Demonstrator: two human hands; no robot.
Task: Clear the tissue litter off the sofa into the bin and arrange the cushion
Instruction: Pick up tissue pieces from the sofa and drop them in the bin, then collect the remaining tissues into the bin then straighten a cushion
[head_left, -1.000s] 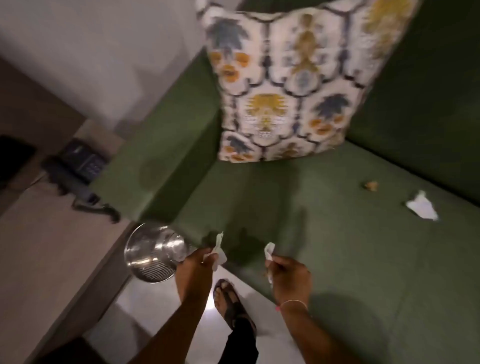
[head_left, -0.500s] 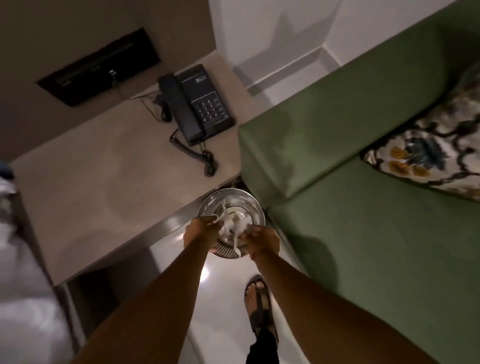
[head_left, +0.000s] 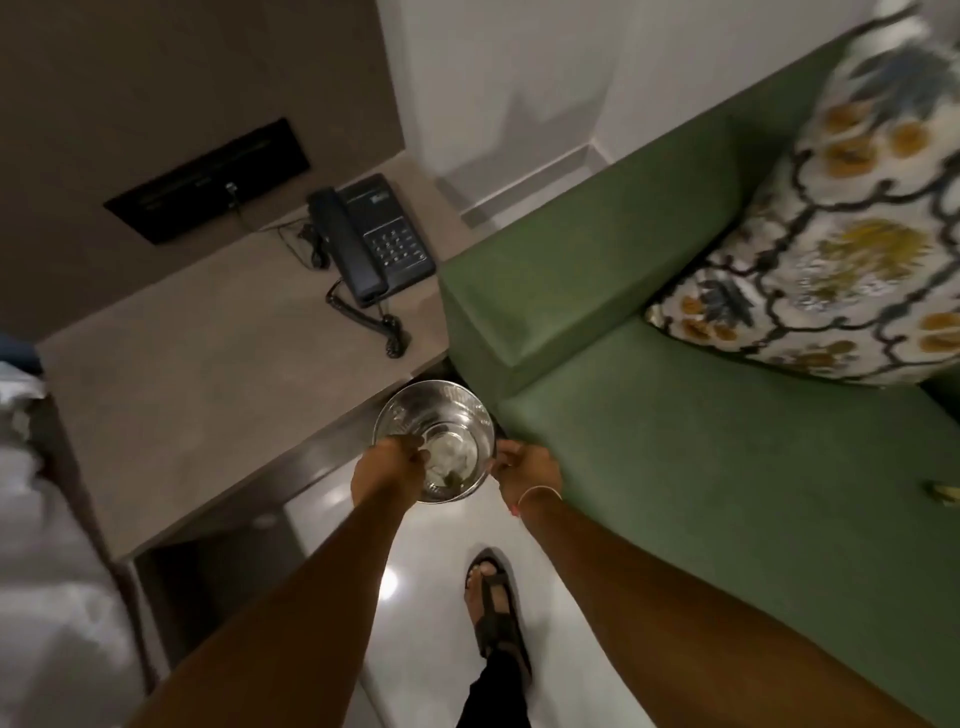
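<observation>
Bedside desk with a telephone, seen from above.
A black corded telephone (head_left: 371, 239) sits on a beige desk (head_left: 208, 374), below a dark wall panel (head_left: 208, 179). A sandalled foot (head_left: 493, 603) stands on glossy white floor (head_left: 431, 649).

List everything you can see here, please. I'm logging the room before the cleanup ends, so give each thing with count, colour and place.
bin: one, shiny metal, on the floor between the side table and the sofa
tissue: white wad, count unclear, inside the bin
sofa: one, green, right side
cushion: one, white with yellow, blue and dark pattern, leaning in the sofa's corner
scrap: one, small, yellowish, on the sofa seat at the right edge
telephone: one, black, corded, on the side table
side table: one, beige, left of the sofa
wall panel: one, black, above the table
left hand: over the bin's near rim, fingers curled
right hand: just right of the bin, fingers curled, thin bangle at the wrist
foot: one, in a dark sandal, on the pale floor
</observation>
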